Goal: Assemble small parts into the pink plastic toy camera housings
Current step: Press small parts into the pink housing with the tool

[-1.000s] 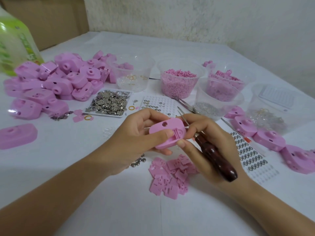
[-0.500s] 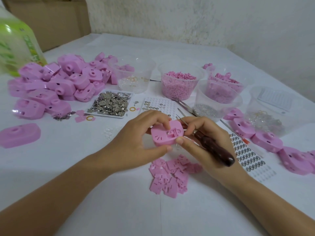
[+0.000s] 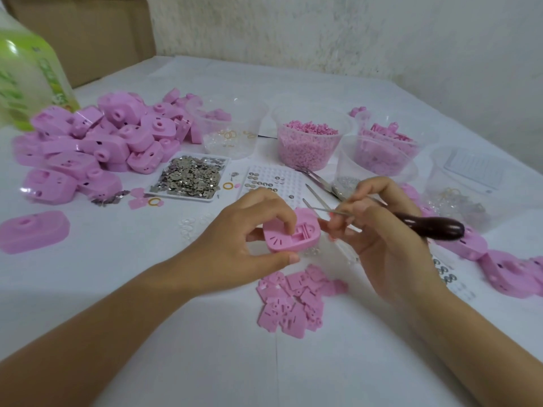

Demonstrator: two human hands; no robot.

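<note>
- Left hand (image 3: 249,245): fingers and thumb pinch the housing (image 3: 289,236), held over the middle of the counter (image 3: 147,289), recess up.
- Right hand (image 3: 382,245): fingers curled round the tool (image 3: 432,227), just right of the housing; contact unclear.
- Tool: long axis left-right, metal tip over the housing's far edge.
- Plates (image 3: 293,301): heaped toward the near edge.
- Cups (image 3: 308,157), spare housings (image 3: 88,148): toward the far edge; nothing between tip and recess.

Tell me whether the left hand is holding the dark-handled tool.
No, the dark-handled tool sits in the right hand, while the left hand grips a pink camera housing.
</note>
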